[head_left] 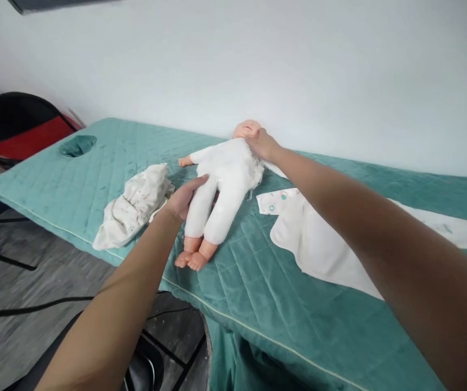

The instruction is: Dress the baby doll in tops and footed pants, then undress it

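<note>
A baby doll (227, 163) with a white cloth body lies on its back on the green quilted cover. Its bare feet point toward me and its head is near the wall. My left hand (185, 196) grips the doll's hip and upper leg, thumb on top and the other fingers hidden beneath. At the neck and shoulder, my right hand (263, 144) holds the doll, partly covering the head's side. Crumpled patterned baby clothing (133, 206) rests left of my left hand. Under my right forearm a white baby top (315, 239) is spread out, its sleeve showing coloured prints.
The green cover (233, 304) drapes over a long bed against a white wall, with a round hole (77, 146) near its left end. Black chairs, one with a red panel (30, 140), stand at the left. A dark cable (33, 308) crosses above the grey floor.
</note>
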`<move>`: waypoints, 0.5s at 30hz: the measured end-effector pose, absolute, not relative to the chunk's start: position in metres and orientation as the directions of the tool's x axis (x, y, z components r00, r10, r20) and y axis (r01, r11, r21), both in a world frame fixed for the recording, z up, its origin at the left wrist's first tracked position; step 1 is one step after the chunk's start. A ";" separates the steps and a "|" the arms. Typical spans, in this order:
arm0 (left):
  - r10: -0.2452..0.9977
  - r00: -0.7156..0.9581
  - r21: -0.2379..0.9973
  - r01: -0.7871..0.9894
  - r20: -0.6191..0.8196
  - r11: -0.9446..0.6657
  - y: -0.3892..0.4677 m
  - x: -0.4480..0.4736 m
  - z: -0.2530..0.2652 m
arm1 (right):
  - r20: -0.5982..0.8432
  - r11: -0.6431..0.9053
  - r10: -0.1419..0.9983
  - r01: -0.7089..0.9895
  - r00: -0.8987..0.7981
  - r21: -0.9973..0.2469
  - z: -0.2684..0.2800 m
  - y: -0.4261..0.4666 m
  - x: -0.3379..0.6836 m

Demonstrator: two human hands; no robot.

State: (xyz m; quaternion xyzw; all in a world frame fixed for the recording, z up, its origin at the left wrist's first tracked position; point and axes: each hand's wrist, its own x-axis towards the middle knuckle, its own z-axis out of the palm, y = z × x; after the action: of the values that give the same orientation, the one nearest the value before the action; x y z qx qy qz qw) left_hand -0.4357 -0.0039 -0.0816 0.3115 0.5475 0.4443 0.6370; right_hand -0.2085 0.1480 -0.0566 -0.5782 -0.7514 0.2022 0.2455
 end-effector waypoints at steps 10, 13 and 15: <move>0.936 0.317 0.856 -0.432 -0.151 0.285 -0.089 -0.259 -0.048 | 0.106 0.002 0.990 0.755 0.089 -0.655 0.016 0.023 -0.022; 0.924 0.343 0.831 -0.455 -0.169 0.320 -0.121 -0.197 -0.052 | 0.063 -0.103 0.982 0.777 0.180 -0.621 0.018 -0.014 0.038; 0.912 0.368 0.820 -0.454 -0.184 0.348 -0.136 -0.166 -0.058 | 0.053 -0.136 0.976 0.778 0.212 -0.613 0.009 -0.030 0.070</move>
State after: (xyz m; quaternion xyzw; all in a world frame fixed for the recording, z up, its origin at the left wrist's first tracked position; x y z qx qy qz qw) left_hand -0.1659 -0.1365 -0.0584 0.3453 0.3311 0.4544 0.7514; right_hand 0.0695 -0.0301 0.0093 -0.7309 -0.6000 0.1839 0.2683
